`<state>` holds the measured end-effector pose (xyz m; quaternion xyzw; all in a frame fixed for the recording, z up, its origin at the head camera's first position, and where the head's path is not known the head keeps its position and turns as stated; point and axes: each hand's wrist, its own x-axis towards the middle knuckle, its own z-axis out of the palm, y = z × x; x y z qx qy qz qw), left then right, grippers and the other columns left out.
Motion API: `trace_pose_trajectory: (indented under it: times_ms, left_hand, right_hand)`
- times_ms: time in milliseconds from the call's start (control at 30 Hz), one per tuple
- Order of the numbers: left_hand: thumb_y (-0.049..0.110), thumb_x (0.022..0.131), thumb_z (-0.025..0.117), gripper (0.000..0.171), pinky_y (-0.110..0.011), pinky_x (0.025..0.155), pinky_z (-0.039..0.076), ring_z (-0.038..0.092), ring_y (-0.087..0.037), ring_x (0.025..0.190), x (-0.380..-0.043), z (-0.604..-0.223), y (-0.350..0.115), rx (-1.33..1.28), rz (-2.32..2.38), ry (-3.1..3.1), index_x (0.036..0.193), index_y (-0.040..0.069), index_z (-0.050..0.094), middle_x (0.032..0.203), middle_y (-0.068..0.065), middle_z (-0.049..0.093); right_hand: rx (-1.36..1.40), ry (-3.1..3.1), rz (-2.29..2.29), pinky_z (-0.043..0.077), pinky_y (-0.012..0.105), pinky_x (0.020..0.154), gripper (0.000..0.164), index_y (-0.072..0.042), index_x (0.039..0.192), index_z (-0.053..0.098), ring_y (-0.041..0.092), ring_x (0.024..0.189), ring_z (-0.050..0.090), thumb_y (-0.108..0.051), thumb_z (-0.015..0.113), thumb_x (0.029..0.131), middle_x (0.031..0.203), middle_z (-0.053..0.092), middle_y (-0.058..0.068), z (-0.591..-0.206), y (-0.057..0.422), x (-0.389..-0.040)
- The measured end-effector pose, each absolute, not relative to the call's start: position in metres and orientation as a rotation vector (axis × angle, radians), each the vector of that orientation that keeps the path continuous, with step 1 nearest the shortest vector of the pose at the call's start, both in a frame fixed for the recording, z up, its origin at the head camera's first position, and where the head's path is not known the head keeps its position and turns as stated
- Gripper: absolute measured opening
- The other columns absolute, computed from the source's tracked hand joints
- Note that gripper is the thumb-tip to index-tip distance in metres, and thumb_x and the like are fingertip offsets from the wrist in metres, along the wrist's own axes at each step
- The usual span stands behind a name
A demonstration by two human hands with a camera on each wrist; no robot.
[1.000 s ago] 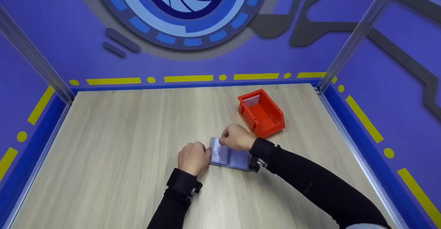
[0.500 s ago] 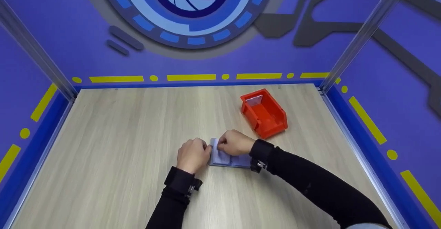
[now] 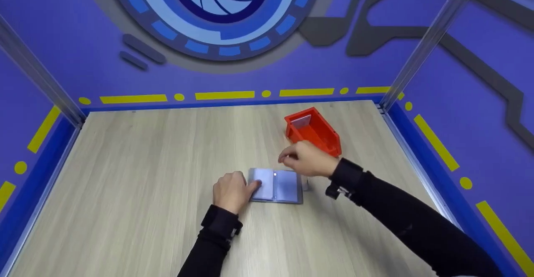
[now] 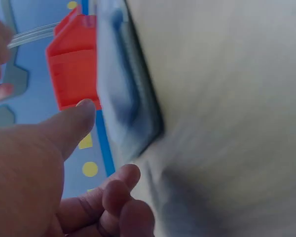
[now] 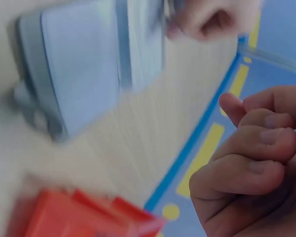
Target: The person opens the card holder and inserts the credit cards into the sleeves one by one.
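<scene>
While the right hand (image 3: 308, 158) curls empty, the booklet (image 3: 280, 186), likely light and slick-leaved, is best pinned under the outstretched thumb of the relaxed left hand (image 3: 232, 191).

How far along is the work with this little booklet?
Done: the booklet lies open on the table, both pages showing. In hand: the left hand rests at the booklet's left edge, thumb over the page; the right hand hovers clear of the pages, holding nothing visible. Left: the booklet isn't closed, so more page turning, or closing it, may remain; exact progress can't be told.
</scene>
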<state>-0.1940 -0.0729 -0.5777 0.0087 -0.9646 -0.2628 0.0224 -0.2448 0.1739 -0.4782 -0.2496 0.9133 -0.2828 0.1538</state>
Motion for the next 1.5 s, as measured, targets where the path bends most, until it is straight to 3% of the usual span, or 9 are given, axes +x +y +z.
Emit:
trace_pose_trajectory:
  times_ms: [167,267,367,500,633,767,933,1267,1500]
  left_hand:
    - [0.055,0.088,0.089,0.064,-0.035,0.051,0.032,0.043,-0.017,0.058,-0.194,-0.582,-0.074,0.044,-0.782,-3.029,0.060,0.021,0.043,0.064,0.003,0.047]
    - [0.052,0.089,0.089,0.064,-0.034,0.051,0.031,0.042,-0.016,0.058,-0.194,-0.581,-0.074,0.045,-0.801,-3.044,0.059,0.021,0.042,0.064,0.004,0.046]
    - [0.049,0.091,0.088,0.062,-0.034,0.051,0.031,0.042,-0.016,0.058,-0.194,-0.580,-0.072,0.039,-0.829,-3.049,0.058,0.021,0.043,0.064,0.004,0.047]
    - [0.047,0.091,0.087,0.058,-0.034,0.052,0.032,0.045,-0.017,0.059,-0.194,-0.579,-0.070,0.034,-0.847,-3.046,0.058,0.019,0.049,0.065,0.003,0.052]
    - [0.048,0.091,0.087,0.055,-0.035,0.053,0.034,0.047,-0.017,0.059,-0.194,-0.579,-0.070,0.035,-0.848,-3.039,0.059,0.018,0.053,0.066,0.002,0.055]
    - [0.047,0.091,0.088,0.053,-0.034,0.053,0.034,0.047,-0.016,0.059,-0.195,-0.579,-0.070,0.035,-0.846,-3.024,0.059,0.017,0.057,0.065,0.002,0.056]
    - [0.045,0.091,0.088,0.055,-0.033,0.052,0.032,0.044,-0.015,0.057,-0.194,-0.581,-0.070,0.030,-0.852,-3.017,0.057,0.018,0.054,0.063,0.004,0.052]
    - [0.047,0.091,0.088,0.057,-0.033,0.052,0.032,0.043,-0.015,0.056,-0.196,-0.581,-0.071,0.041,-0.859,-3.015,0.057,0.019,0.051,0.062,0.005,0.050]
    - [0.048,0.091,0.088,0.057,-0.033,0.052,0.033,0.044,-0.015,0.056,-0.195,-0.581,-0.069,0.037,-0.854,-3.024,0.059,0.019,0.051,0.062,0.005,0.052]
  right_hand:
    - [-0.516,2.686,-0.842,0.062,0.033,0.072,0.023,-0.012,0.123,0.082,0.021,0.076,0.066,-0.019,0.064,0.110,0.099,0.077,0.007,-0.474,0.195,-0.256]
    - [-0.373,2.756,-0.791,0.066,0.039,0.081,0.027,-0.009,0.127,0.081,0.025,0.086,0.069,-0.022,0.064,0.110,0.103,0.076,0.010,-0.473,0.206,-0.267]
    - [-0.248,2.828,-0.727,0.061,0.038,0.084,0.027,-0.006,0.124,0.080,0.026,0.092,0.065,-0.021,0.063,0.110,0.103,0.072,0.010,-0.472,0.217,-0.284]
    - [-0.118,2.837,-0.694,0.048,0.034,0.073,0.026,-0.003,0.118,0.079,0.025,0.079,0.060,-0.019,0.060,0.109,0.089,0.062,0.008,-0.468,0.231,-0.309]
    - [-0.056,2.864,-0.659,0.053,0.035,0.076,0.027,-0.002,0.120,0.079,0.026,0.083,0.063,-0.021,0.062,0.109,0.097,0.069,0.011,-0.464,0.235,-0.334]
    - [-0.143,2.990,-0.489,0.061,0.044,0.088,0.023,0.000,0.116,0.080,0.030,0.090,0.069,-0.017,0.067,0.107,0.108,0.078,0.018,-0.464,0.238,-0.357]
    - [-0.270,3.107,-0.148,0.066,0.048,0.083,0.020,0.004,0.112,0.079,0.030,0.080,0.072,-0.013,0.071,0.105,0.093,0.078,0.019,-0.474,0.240,-0.380]
    - [-0.398,3.118,0.148,0.065,0.058,0.085,0.055,0.004,0.144,0.062,0.044,0.099,0.079,-0.025,0.081,0.101,0.116,0.078,0.027,-0.504,0.233,-0.406]
    - [-0.380,3.125,0.112,0.065,0.056,0.082,0.035,0.001,0.133,0.063,0.042,0.090,0.078,-0.015,0.075,0.104,0.105,0.078,0.025,-0.516,0.237,-0.417]
